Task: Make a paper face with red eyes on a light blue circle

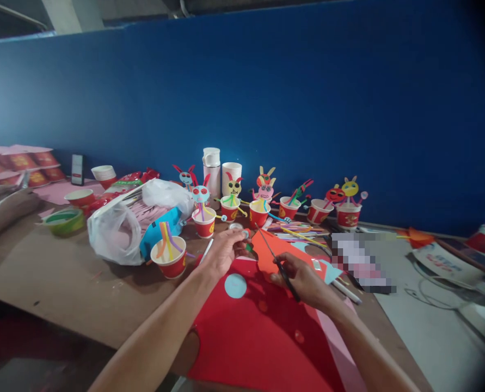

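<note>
My left hand [226, 251] is closed in a pinch on something small, pale and round that I cannot make out, above the far edge of a red sheet [258, 337]. To its right, my right hand [301, 277] grips black-handled scissors [282, 267], their thin blades slanting up and left towards my left fingers. Under the blades lies an orange sheet [266, 247], partly covered by my right hand. A light blue paper disc [235, 286] rests on the red sheet, below my left wrist. A small clear round item [235, 226] sits just beyond my left fingers.
Paper cups with animal-faced figures [204, 222] line the back by a blue partition [266, 109]. Left stand a cup with coloured strips [169, 261], a plastic bag [111, 231] and green tape [65, 221]. A phone [77, 170] leans farther back; another person's hands [17, 201] are far left.
</note>
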`<control>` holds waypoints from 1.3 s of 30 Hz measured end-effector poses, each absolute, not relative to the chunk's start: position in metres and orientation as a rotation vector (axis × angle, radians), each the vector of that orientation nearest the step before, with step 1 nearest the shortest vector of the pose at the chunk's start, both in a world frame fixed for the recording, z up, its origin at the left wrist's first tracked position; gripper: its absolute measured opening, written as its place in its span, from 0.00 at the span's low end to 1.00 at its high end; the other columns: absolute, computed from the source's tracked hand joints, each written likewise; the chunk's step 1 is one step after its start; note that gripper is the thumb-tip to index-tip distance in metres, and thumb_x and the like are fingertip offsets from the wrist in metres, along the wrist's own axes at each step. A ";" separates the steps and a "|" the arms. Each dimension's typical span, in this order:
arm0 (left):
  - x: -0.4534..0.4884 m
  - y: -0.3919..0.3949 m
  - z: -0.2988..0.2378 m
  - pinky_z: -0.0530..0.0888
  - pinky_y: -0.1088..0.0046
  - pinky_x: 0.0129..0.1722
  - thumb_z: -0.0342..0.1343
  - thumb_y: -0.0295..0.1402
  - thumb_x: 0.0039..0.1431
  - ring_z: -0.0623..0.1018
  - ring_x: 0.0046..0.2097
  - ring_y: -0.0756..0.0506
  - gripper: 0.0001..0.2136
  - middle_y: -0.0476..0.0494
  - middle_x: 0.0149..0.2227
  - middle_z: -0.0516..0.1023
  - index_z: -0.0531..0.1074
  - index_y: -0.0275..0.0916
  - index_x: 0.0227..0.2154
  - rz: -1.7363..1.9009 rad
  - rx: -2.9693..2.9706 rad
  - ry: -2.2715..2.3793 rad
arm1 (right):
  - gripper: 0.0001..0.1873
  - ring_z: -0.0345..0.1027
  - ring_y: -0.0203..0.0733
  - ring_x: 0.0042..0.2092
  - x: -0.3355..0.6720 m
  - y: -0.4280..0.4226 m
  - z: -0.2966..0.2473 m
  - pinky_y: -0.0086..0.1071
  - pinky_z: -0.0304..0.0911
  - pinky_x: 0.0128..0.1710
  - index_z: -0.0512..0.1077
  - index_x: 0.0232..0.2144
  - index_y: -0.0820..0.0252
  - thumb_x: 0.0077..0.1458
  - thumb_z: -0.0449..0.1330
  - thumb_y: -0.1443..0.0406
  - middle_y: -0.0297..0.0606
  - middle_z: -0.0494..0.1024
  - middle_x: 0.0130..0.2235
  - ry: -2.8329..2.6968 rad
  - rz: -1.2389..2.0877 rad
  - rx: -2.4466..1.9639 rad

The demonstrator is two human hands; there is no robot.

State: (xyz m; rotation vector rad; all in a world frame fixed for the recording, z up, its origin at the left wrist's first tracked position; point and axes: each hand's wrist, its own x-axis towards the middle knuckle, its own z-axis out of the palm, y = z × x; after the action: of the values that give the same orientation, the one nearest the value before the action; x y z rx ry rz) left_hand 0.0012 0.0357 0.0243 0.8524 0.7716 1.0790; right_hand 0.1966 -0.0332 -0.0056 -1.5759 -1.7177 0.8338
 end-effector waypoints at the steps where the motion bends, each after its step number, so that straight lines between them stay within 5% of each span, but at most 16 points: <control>1: -0.003 0.033 0.025 0.68 0.77 0.25 0.60 0.29 0.41 0.69 0.24 0.53 0.08 0.48 0.22 0.72 0.71 0.33 0.27 1.067 0.859 0.783 | 0.19 0.66 0.37 0.29 0.199 -0.035 -0.002 0.28 0.59 0.27 0.67 0.38 0.59 0.43 0.60 0.56 0.32 0.73 0.27 -1.759 0.821 -1.596; 11: -0.062 -0.012 0.022 0.63 0.79 0.23 0.56 0.33 0.47 0.69 0.23 0.53 0.07 0.48 0.23 0.72 0.72 0.33 0.26 0.763 1.325 1.122 | 0.17 0.68 0.44 0.32 0.216 -0.081 0.045 0.28 0.49 0.25 0.66 0.38 0.51 0.43 0.60 0.56 0.35 0.75 0.31 -2.385 0.597 -2.003; 21: -0.061 -0.015 0.006 0.64 0.79 0.25 0.54 0.28 0.44 0.70 0.22 0.53 0.08 0.47 0.23 0.74 0.73 0.32 0.28 0.751 1.330 1.090 | 0.10 0.67 0.45 0.34 0.182 -0.110 0.027 0.30 0.43 0.25 0.66 0.33 0.57 0.43 0.55 0.66 0.40 0.75 0.32 -2.773 0.525 -1.727; 27: -0.051 -0.014 0.009 0.65 0.79 0.23 0.54 0.27 0.45 0.70 0.22 0.53 0.07 0.47 0.22 0.74 0.72 0.32 0.28 0.737 1.322 1.103 | 0.20 0.68 0.49 0.34 0.163 -0.100 0.035 0.30 0.43 0.24 0.64 0.40 0.58 0.41 0.57 0.63 0.43 0.74 0.33 -2.875 0.548 -1.635; 39: -0.044 -0.003 0.007 0.65 0.78 0.22 0.58 0.30 0.41 0.69 0.20 0.54 0.07 0.45 0.23 0.75 0.71 0.33 0.26 0.780 1.259 1.057 | 0.18 0.69 0.49 0.36 0.129 -0.104 0.037 0.33 0.54 0.29 0.65 0.43 0.63 0.46 0.53 0.70 0.45 0.75 0.34 -2.932 0.369 -1.546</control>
State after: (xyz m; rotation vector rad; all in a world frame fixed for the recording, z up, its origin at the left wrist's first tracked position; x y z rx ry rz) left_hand -0.0444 -0.0026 0.0075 1.2593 1.0566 0.7801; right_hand 0.1290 -0.1036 0.0371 -1.5457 -2.9323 0.3692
